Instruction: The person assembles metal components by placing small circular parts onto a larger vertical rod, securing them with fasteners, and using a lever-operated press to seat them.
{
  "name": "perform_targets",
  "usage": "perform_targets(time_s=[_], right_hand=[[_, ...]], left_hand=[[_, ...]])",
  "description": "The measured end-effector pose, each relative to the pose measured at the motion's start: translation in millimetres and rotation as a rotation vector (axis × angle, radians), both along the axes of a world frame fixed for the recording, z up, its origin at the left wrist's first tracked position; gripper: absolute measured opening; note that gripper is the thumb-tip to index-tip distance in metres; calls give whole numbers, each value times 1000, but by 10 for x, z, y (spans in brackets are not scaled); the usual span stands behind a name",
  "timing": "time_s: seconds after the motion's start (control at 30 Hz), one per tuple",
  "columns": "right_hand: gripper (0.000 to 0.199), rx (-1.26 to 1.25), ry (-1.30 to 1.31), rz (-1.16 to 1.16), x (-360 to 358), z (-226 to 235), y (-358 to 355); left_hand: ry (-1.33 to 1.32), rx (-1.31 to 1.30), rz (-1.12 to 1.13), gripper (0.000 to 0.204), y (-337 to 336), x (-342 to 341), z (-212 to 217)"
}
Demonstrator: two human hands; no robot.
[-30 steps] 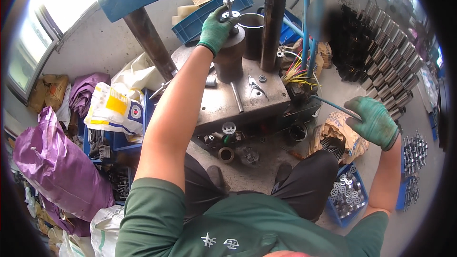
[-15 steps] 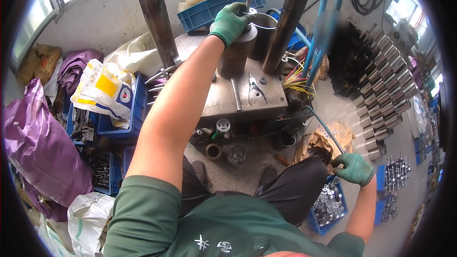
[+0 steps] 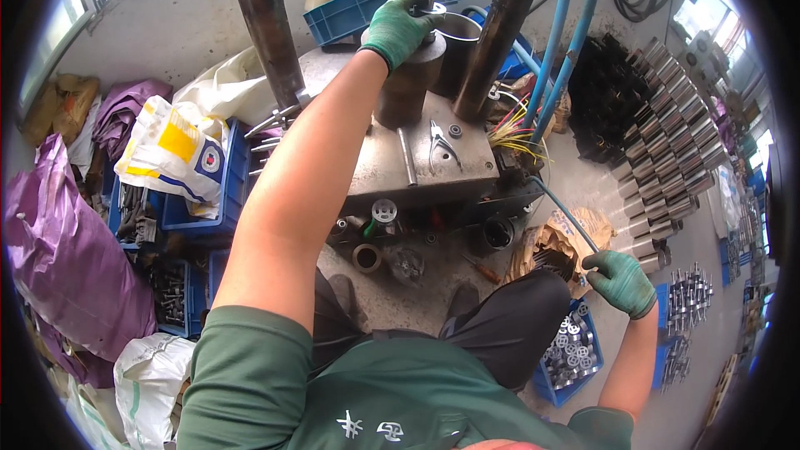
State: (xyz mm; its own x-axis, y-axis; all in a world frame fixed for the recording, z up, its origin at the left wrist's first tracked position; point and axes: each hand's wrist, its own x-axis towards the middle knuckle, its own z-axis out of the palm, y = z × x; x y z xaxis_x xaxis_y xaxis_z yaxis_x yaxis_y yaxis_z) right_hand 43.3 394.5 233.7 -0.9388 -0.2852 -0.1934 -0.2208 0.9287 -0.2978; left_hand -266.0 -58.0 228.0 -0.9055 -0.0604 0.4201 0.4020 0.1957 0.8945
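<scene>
While your left hand (image 3: 398,30) curls around the metal disc (image 3: 435,9) above the far steel cylinder (image 3: 413,83), your closed right hand (image 3: 621,283) grips the lever (image 3: 574,221); assembly appears partway, with spoked discs (image 3: 573,352) left near right.

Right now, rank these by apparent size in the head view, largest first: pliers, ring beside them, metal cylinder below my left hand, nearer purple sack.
1. Nearer purple sack, by far
2. Metal cylinder
3. Pliers
4. Ring
</scene>
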Motion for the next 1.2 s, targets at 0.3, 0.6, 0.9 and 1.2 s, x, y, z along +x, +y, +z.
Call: perform_targets(time_s=[0.3, 0.6, 0.9, 1.2], right_hand=[[29, 35, -25, -9, 10, -55, 55], [28, 1, -75, 11, 15, -54, 95], [24, -37, -20, 20, -23, 3, 25], [29, -12, -62, 30, -34, -45, 110]], left_hand=[[-29, 26, -37, 43, -4, -39, -4], [-48, 16, -24, 34, 13, 135, 128], [-58, -13, -3, 31, 8, 185, 158], [-29, -24, -33, 33, -41, 53, 82]])
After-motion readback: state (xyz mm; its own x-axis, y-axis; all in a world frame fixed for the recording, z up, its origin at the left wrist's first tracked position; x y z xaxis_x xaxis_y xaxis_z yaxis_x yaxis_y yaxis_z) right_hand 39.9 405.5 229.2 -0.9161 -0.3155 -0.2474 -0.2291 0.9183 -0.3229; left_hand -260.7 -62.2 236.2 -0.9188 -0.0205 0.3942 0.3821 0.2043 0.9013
